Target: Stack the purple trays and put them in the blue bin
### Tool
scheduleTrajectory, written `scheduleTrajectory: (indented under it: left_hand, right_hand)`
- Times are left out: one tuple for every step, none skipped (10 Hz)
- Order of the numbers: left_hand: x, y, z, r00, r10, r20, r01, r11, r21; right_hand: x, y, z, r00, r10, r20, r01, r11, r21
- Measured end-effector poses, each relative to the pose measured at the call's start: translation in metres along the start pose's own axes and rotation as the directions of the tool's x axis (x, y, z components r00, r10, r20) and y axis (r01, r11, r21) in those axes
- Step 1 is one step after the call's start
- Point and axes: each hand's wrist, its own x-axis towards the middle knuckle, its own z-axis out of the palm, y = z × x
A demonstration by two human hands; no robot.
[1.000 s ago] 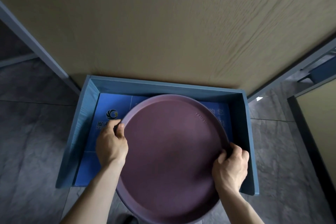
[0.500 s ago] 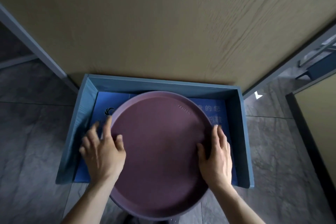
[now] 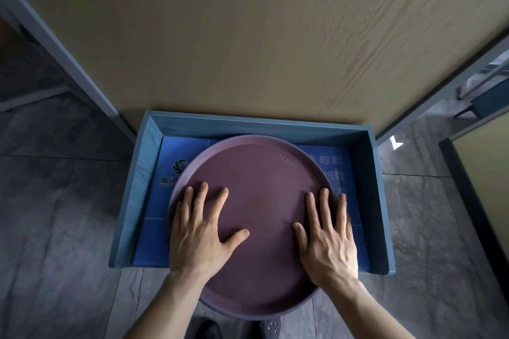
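Round purple tray [image 3: 259, 217] sits over the blue bin [image 3: 377, 201], its far edge close to the bin's back wall, near edge sticking out past the bin's front edge twd the person. Can't tell if it's one tray or a stack; only the top surface and rim show. Left hand [image 3: 197, 231] lies flat on the tray's left part, palm down, fingers [image 3: 202, 195] spread and straight, thumb out twd the middle, gripping nothing. Right hand [image 3: 327, 239] likewise flat on the right part, fingers splayed, the outer ones at the rim, not curled round anything. Bin floor has a blue printed sheet [image 3: 168, 173] w/ a logo and lettering, showing at left and right of the tray. Bin stands on the grey tiled floor [image 3: 55, 215], its back against a tan wood-grain panel [image 3: 261, 36]. Dark shoe tips [image 3: 203, 327] show at bottom edge.
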Motion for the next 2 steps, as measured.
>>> scheduleTrajectory:
  left_hand:
    - [0.003, 0.001, -0.008, 0.998, 0.009, 0.065, -0.011, 1.0, 0.029]
    - [0.0, 0.001, -0.025, 0.993, -0.007, 0.122, 0.006, 1.0, 0.006]
  right_hand:
    - [0.003, -0.001, -0.017, 0.994, 0.001, 0.109, 0.0, 1.0, -0.008]
    - [0.006, -0.006, -0.043, 0.979, 0.007, 0.203, -0.016, 0.999, 0.046]
